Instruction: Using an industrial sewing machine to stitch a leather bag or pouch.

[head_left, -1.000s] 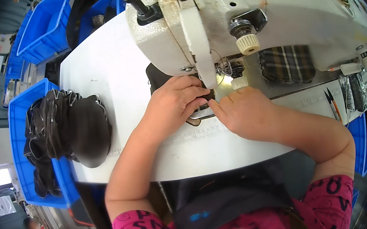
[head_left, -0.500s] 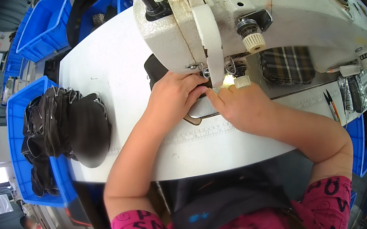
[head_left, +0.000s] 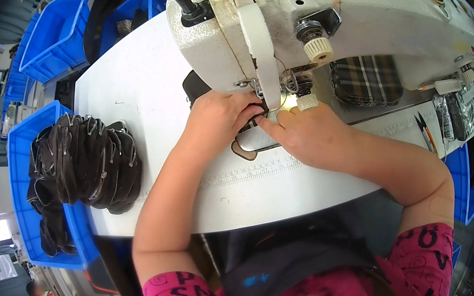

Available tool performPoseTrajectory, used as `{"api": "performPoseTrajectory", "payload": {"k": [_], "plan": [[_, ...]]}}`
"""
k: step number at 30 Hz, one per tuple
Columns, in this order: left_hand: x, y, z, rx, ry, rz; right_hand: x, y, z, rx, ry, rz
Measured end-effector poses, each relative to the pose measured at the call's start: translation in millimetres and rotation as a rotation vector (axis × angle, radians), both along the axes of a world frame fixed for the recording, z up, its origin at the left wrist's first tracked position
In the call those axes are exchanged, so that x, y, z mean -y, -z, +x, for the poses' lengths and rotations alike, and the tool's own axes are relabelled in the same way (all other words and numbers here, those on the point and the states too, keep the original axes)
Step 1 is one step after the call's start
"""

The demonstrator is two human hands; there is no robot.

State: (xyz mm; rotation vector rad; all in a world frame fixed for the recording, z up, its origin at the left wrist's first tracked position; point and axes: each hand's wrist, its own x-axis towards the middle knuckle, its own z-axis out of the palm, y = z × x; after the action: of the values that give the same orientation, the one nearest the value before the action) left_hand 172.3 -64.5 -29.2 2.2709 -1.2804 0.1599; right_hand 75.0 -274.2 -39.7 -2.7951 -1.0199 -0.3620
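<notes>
A white sewing machine (head_left: 274, 26) stands over the table, a small lamp glowing near its needle. At the needle lies a dark fabric piece (head_left: 195, 87) with a bit of plaid lining (head_left: 251, 122) showing at its edge. My left hand (head_left: 214, 117) grips that piece from the left, thumb and fingers pinched on its edge. My right hand (head_left: 308, 131) is to the right of the needle, its index fingertip at the plaid edge and its other fingers curled. What lies under the right hand is hidden.
Black zippered pouches (head_left: 98, 162) are piled at left, partly in a blue bin (head_left: 22, 192). Plaid fabric pieces (head_left: 367, 81) lie under the machine arm. A ruler strip (head_left: 223, 179) crosses the white table (head_left: 281, 199). Pencil-like tools (head_left: 426, 132) and packets (head_left: 459, 115) sit at right.
The view has shifted slightly. Plaid lining now shows between my hands as the fabric's edge is turned. Zippers show on the left pile where a smooth dark oval was.
</notes>
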Motion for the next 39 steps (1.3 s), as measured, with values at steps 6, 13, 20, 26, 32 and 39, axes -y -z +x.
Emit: {"api": "performPoseTrajectory", "payload": {"k": [6,13,20,26,32,39], "plan": [[0.9,5.5,-1.0,-0.135,-0.028,-0.001,0.6,0.6,1.2,-0.028,-0.018,0.024],[-3.3,0.0,0.6,-0.158,0.023,-0.025,2.6,2.5,2.3,0.004,-0.044,0.031],[-1.0,7.0,-0.5,-0.082,-0.023,-0.005,2.4,0.8,2.7,-0.003,-0.043,0.009],[-4.5,10.9,-1.5,-0.053,-0.016,-0.006,1.4,2.7,2.0,-0.027,-0.039,0.013],[-2.9,14.2,-5.1,-0.054,-0.037,-0.035,2.5,3.8,1.3,-0.015,-0.043,0.044],[0.6,12.4,-8.5,0.032,-0.128,-0.012,-3.0,7.5,1.3,0.051,0.021,0.000]]}}
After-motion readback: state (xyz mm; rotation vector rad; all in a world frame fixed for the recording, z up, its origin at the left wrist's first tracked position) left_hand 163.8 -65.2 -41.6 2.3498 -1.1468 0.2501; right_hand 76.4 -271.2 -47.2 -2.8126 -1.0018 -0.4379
